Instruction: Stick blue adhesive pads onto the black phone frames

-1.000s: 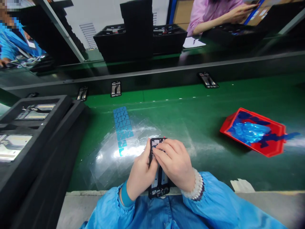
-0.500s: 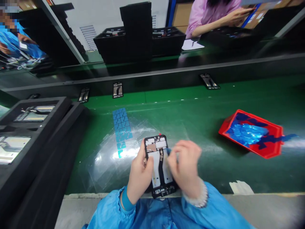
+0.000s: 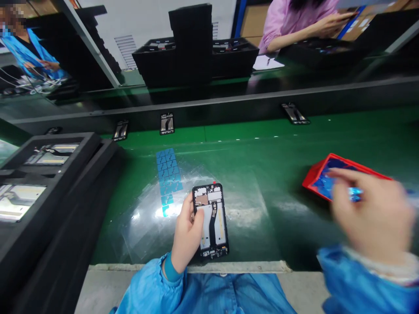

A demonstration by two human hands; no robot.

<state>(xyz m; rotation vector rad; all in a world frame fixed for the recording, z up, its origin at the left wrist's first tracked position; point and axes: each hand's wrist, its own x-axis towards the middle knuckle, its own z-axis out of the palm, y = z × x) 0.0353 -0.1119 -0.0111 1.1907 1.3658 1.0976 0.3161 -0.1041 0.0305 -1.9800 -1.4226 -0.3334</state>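
My left hand (image 3: 186,235) grips an open phone frame (image 3: 211,220) by its left edge, circuit side up, over the green belt (image 3: 255,148) near its front edge. My right hand (image 3: 369,216) is blurred by motion at the right, in front of the red tray (image 3: 314,178). Its fingers pinch a small blue film scrap (image 3: 355,192). A sheet of blue stickers (image 3: 167,174) lies on clear plastic film (image 3: 144,226) just left of the phone frame.
Black foam trays (image 3: 49,174) holding parts stand at the left. More phone frames (image 3: 166,123) lie along the belt's far edge. Stacked black trays (image 3: 193,48) sit behind the rail. A person in pink sits at the far right, another in blue at the far left.
My right hand left the phone frame and swung right to the red tray with a blue film scrap. The left hand kept hold of the frame, now fully uncovered.
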